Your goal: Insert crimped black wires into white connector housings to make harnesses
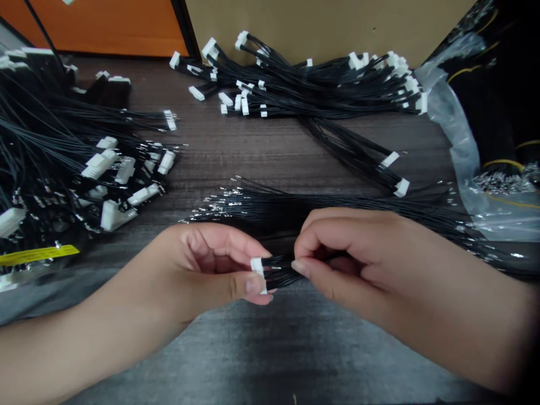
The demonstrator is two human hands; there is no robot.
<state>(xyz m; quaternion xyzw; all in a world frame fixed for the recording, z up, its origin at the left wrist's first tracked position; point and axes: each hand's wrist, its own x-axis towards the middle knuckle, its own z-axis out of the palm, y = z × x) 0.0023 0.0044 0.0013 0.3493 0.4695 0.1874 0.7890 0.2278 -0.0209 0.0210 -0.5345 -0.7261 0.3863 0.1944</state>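
My left hand [223, 270] pinches a white connector housing [257, 273] between thumb and fingers. Several black wires [280, 278] run out of the housing's right side toward my right hand [337, 247]. Its thumb and index finger are pressed together on a black wire whose bare metal tip points at the housing. Whether that tip is inside a slot is too small to tell. Just beyond both hands lies a long bundle of loose black wires [287, 205], with shiny crimped terminals at its ends. My right hand partly covers this bundle.
Finished-looking black cables with white connectors [304, 84] lie in a heap at the back. More wires with white connectors [101, 163] crowd the left, near a yellow strip [40, 255]. On the right, a clear plastic bag [464, 135] holds banded wires. An orange panel [122, 25] stands behind.
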